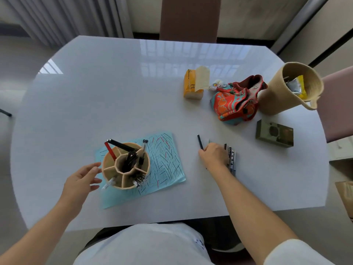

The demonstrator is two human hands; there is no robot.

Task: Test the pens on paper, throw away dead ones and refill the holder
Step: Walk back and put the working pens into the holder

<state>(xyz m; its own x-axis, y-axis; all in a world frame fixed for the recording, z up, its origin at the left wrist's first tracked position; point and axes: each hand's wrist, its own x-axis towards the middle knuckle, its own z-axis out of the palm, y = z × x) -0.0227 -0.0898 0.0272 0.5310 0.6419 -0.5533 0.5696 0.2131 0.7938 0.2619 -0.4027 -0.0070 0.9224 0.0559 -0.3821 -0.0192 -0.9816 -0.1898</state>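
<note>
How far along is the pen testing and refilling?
Well along: the blue paper is covered in scribbles and the holder already has pens. The right hand is picking up a dark pen from the loose pens left on the table; the left hand reaches toward the holder.

Glossy white table (114, 83), brown chair (190, 18), grey curtains (63, 18).

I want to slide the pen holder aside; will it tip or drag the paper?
The pen holder probably slides without tipping: it looks wide and low. Long pens lean outward, so they may shift. It stands on the blue paper, which may drag along.
</note>
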